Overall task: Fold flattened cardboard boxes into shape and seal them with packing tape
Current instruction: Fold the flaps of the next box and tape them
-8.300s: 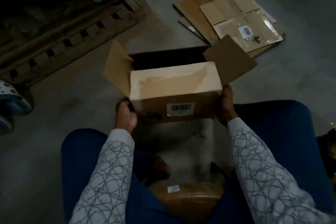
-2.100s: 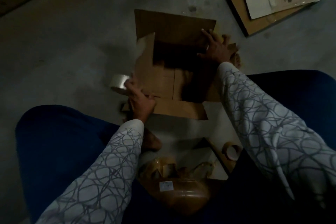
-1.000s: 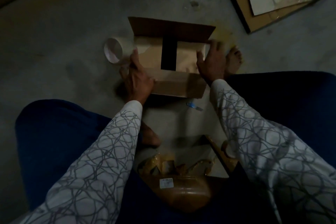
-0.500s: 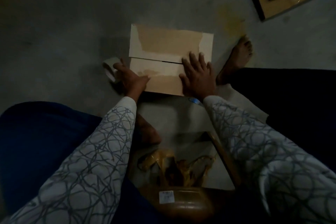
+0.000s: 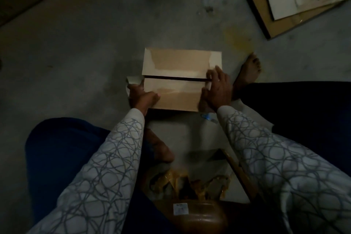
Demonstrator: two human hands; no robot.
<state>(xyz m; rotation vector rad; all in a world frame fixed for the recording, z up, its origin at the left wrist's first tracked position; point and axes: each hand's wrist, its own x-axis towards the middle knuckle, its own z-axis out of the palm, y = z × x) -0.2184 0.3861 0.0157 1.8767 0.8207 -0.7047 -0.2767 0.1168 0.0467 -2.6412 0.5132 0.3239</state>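
1. The right hand's [image 5: 216, 91] fingers are lying loosely spread over the right end of the cardboard box [image 5: 176, 62], pressing its two flat, matte flaps down beside the dark slit between them.
2. The left hand's [image 5: 141, 99] fingers are curling round a pale tape roll [image 5: 133, 80] at the box's left edge, with the thumb resting on the near flap.
3. The rectangular box is sitting on a rough grey floor [image 5: 85, 43], and flattened cardboard sheets [image 5: 284, 5] are lying well beyond its far right corner.

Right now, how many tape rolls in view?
1. The tape roll is at the left end of the box, held in the left hand and partly covered by it. Others may be hidden in the dark clutter near the lap.
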